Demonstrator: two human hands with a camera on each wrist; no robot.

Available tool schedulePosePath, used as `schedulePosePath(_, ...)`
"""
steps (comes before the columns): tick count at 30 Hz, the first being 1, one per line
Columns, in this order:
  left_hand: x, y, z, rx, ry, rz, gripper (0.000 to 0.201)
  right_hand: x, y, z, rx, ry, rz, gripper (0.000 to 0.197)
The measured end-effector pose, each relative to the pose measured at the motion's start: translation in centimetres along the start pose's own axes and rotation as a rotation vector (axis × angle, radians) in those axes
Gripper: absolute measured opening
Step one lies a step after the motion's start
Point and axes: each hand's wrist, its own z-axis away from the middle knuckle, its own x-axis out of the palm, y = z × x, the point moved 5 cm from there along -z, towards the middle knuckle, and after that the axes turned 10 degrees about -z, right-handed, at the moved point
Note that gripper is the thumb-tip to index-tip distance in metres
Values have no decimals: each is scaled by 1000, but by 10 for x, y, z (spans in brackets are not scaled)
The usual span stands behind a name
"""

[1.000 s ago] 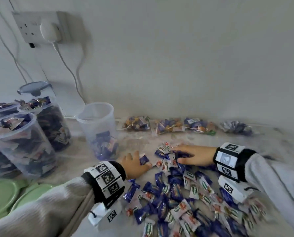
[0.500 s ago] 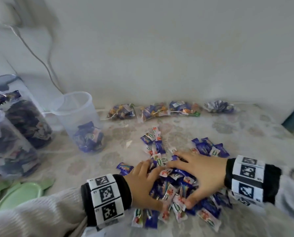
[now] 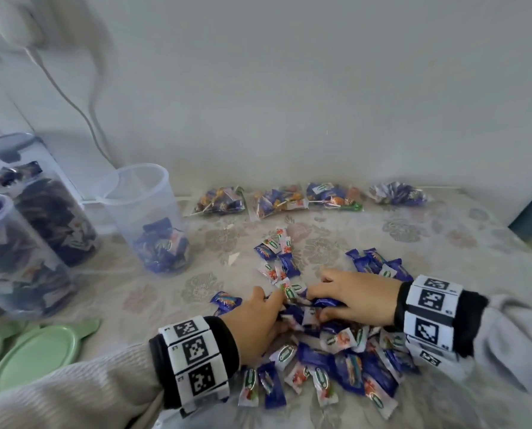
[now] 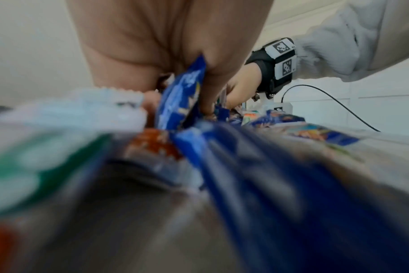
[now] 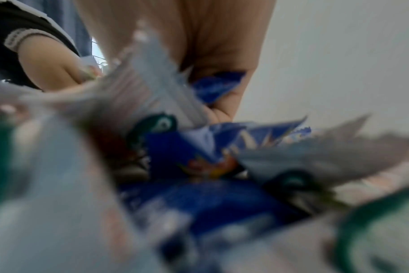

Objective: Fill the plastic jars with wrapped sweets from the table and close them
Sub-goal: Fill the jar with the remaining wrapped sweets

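Plastic, clear and lidless, the open jar (image 3: 148, 216) stands at the left of the surface (image 3: 413, 239) with only a shallow layer of sweets in its bottom, so it looks far from full; 2 fuller jars (image 3: 26, 230) stand further left, and green lids (image 3: 35, 351) lie in front of them. Right of the open jar, the left hand (image 3: 255, 323) and the right hand (image 3: 356, 300) meet over the pile of wrapped sweets (image 3: 329, 351). The left wrist view shows the left hand's fingers (image 4: 206, 88) curled down, pinching a blue wrapper; the right hand's fingers (image 5: 222, 103) curl round blue and white wrappers.

To do this scoop well, the person would likely press both hands together under the pile, lift a cupped load that does not spill between the palms, and carry it left over the open jar's mouth before releasing. The slick wrappers will probably slide, so a smaller, tighter handful seems safer.

Both wrist views are blurred, and the fingertips are buried in sweets, so how many each hand holds cannot be told. The leftmost jars and lids are cut off by the frame.
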Motion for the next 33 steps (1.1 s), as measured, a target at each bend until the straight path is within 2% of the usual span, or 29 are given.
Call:
schedulePosePath(4, -6, -14, -2, -85, 10, 93, 29, -4, 9, -4, -28, 74, -163, 20)
schedulePosePath(6, -17, -23, -1, -108, 93, 119, 26, -9, 10, -4, -38, 129, -270, 7)
schedulePosePath(8, -33, -36, 0, -102, 220, 191, 19, -15, 7, -6, -56, 173, -353, 16)
schedulePosePath(11, -69, -56, 7, -60, 458, 321, 3, -26, 3, -8, -82, 258, -433, 13)
schedulePosePath(15, -133, -95, 22, -145, 804, 460, 3, -38, -1, -15, -115, 340, -474, 16)
schedulePosePath(20, -207, -150, 43, -252, 1076, 496, 4, -39, -3, -25, -163, 315, -462, 9)
schedulePosePath(24, -216, -173, 43, -350, 1098, 332, 12, -38, -6, -31, -190, 290, -420, 16)
schedulePosePath(26, -204, -187, 39, -430, 1022, 287, 20, -41, -9, -33, -199, 285, -425, 15)
schedulePosePath(28, -190, -195, 39, -499, 927, 247, 19, -50, -15, -37, -213, 291, -438, 8)
schedulePosePath(30, -182, -192, 44, -485, 889, 191, 15, -67, -24, -44, -243, 327, -444, 6)
schedulePosePath(33, -175, -185, 52, -388, 884, 157, 27, -104, -49, -59, -318, 389, -436, 11)
